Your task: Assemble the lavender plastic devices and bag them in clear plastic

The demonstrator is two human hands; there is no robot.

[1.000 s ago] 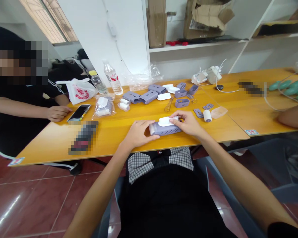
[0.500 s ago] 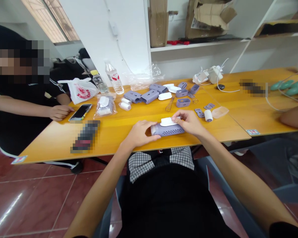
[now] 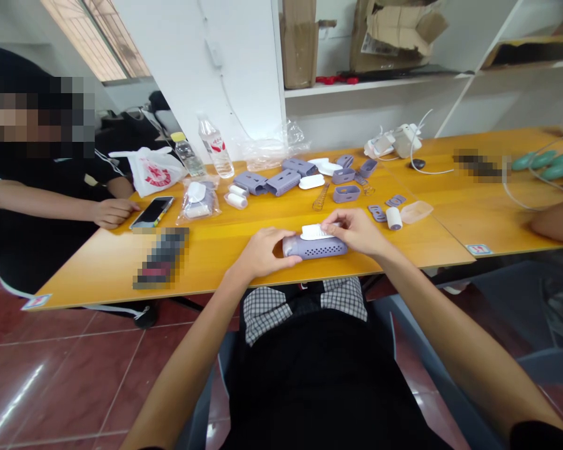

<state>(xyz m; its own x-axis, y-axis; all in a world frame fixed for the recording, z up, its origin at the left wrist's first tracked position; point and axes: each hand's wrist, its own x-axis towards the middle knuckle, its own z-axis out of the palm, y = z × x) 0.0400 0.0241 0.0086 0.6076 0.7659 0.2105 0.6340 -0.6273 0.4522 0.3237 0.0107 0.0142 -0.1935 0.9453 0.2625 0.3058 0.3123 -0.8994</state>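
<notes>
A purple plastic casing with rows of small holes (image 3: 323,248) lies lengthwise near the table's front edge. My left hand (image 3: 268,252) grips its left end, thumb along the near side and fingers over the far side. A white ribbed plastic piece (image 3: 312,232) rests against the casing's top. My right hand (image 3: 354,231) pinches that piece at its right end, and the fingers partly cover it. Just right of this hand stand a white roll (image 3: 393,219), a clear plastic cup (image 3: 416,212) and flat purple plates (image 3: 378,214).
Behind lie more purple casings (image 3: 283,182), white covers (image 3: 312,182), purple end caps (image 3: 346,194) and a coiled spring (image 3: 321,197). A bagged set (image 3: 199,200), a phone (image 3: 153,212) and bottles (image 3: 216,147) are to the left, where another person's hand (image 3: 114,213) rests on the table.
Both hands, with the casing and the white piece, have shifted very slightly left. Their grips look the same, and the other parts on the table have stayed put.
</notes>
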